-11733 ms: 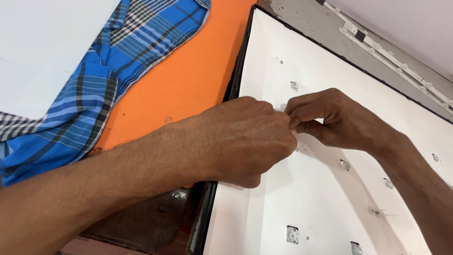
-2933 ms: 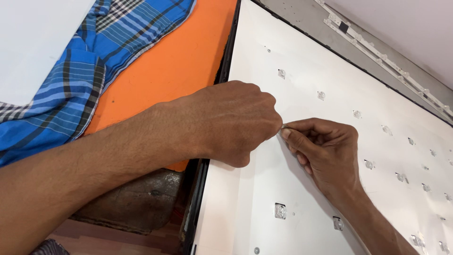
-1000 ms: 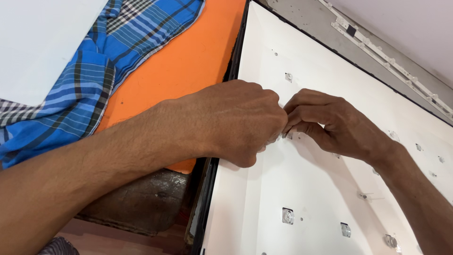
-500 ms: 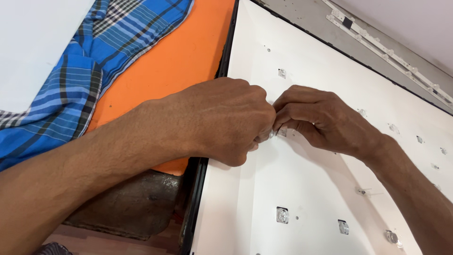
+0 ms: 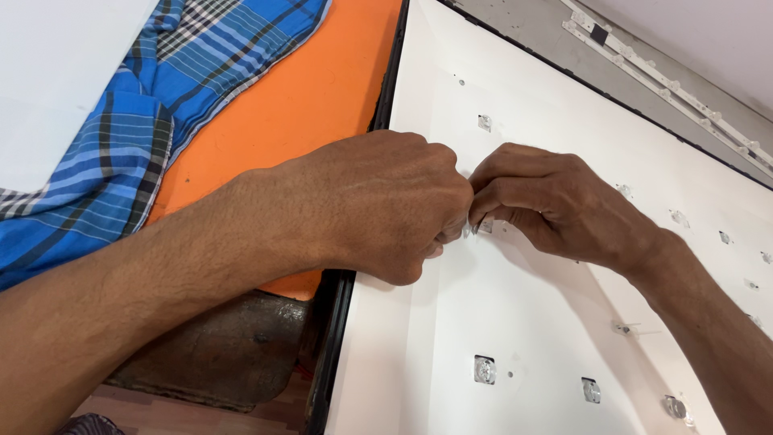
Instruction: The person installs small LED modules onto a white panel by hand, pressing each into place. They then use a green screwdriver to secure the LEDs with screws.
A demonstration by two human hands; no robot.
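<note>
Head view. The left hand (image 5: 378, 205) and the right hand (image 5: 555, 201) meet fingertip to fingertip over the white reflector sheet (image 5: 515, 322) of an opened flat panel. The grip of each hand is narrow: the left is curled into a near fist, thumb and forefinger pressed together at its 3 o'clock edge; the right has its fingers bent inward, tips pinched toward the left hand's. Between the two sets of fingertips a small pale piece (image 5: 469, 229) shows, partly hidden; whether either hand actually holds it cannot be told. This piece lies just above the sheet, at the centre of the frame.

At 12 o'clock from the hands, a small square cut-out with a clear lens (image 5: 484, 122) sits in the sheet. At 6 o'clock, further lenses (image 5: 484, 370) lie in a row running toward 4 o'clock. More cut-outs follow the sheet toward 3 o'clock, beyond the right wrist.

A black frame edge (image 5: 342, 322) borders the sheet on the 9 o'clock side, passing under the left hand. Beyond it lies an orange mat (image 5: 306, 105), and on the mat, toward 10 o'clock, a blue checked cloth (image 5: 121, 145). At 1 o'clock, outside the panel, a grey strip with small lenses (image 5: 668, 80) lies well apart from both hands.
</note>
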